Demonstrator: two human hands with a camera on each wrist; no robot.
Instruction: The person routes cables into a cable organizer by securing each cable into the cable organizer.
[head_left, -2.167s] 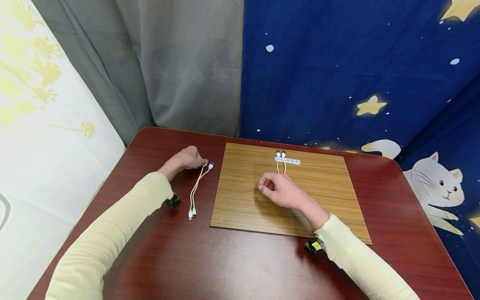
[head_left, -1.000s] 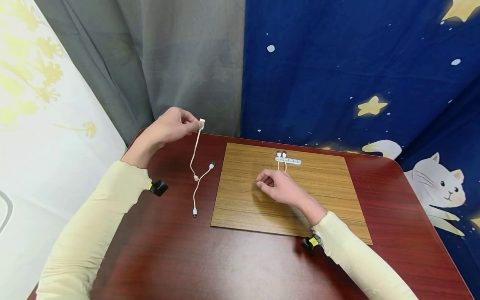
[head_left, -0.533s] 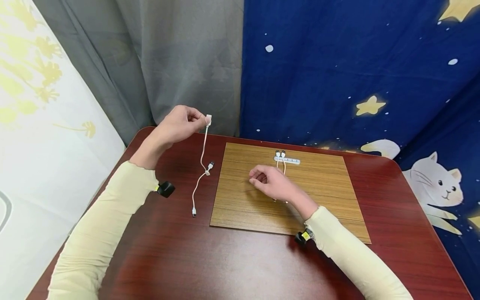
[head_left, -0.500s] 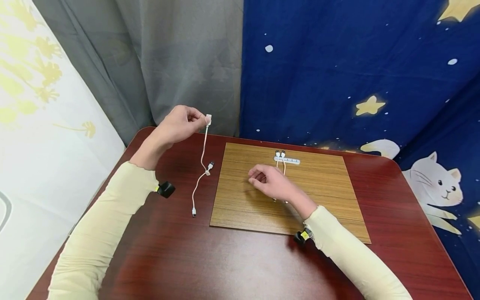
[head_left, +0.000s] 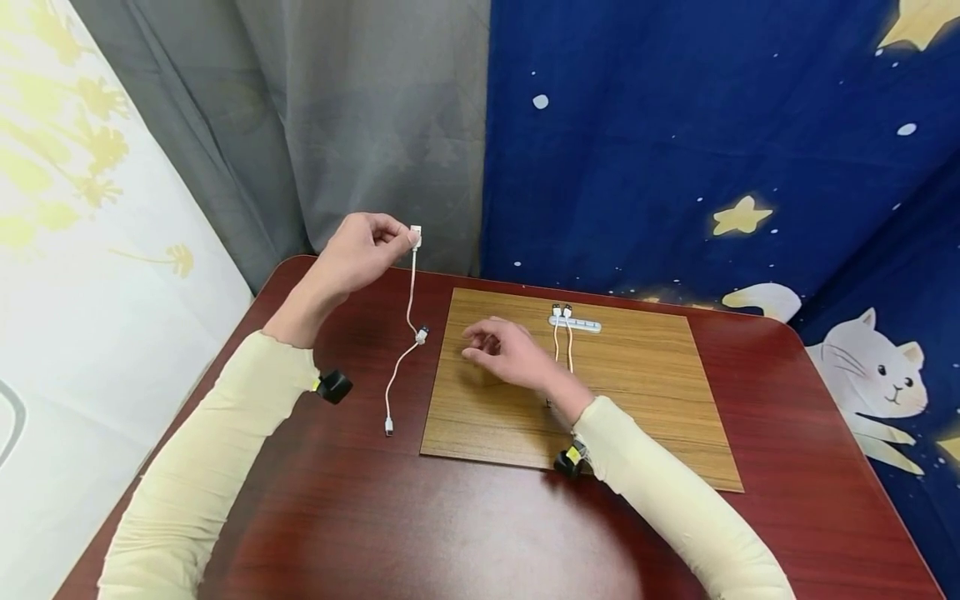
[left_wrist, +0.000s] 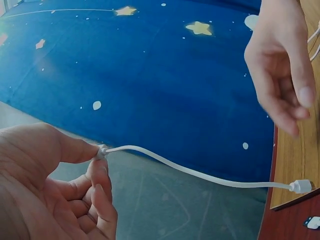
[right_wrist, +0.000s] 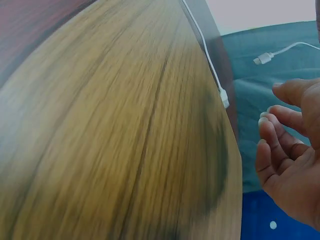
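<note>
My left hand (head_left: 360, 254) pinches the upper plug of a short white USB cable (head_left: 412, 287) between thumb and fingertips, above the table's left part. The cable hangs down, and its lower connector (left_wrist: 301, 186) dangles free. A second white USB cable (head_left: 392, 385) lies on the table below it; in the head view the hanging end overlaps its plug. My right hand (head_left: 506, 354) hovers over the left part of the wooden board (head_left: 637, 400), fingers loosely curled and holding nothing. Two more white cables (head_left: 556, 337) sit in a pale cable clip strip (head_left: 585, 325) on the board, partly hidden behind my right hand.
The dark red table (head_left: 480, 533) extends around the board on all sides. A grey curtain (head_left: 390, 125) and a blue starry curtain (head_left: 637, 150) hang just behind its back edge. White fabric (head_left: 90, 358) stands along the left side.
My left hand has picked one cable up off the table, raised it, then shifted slightly right. My right hand has moved left across the board toward the hanging cable.
</note>
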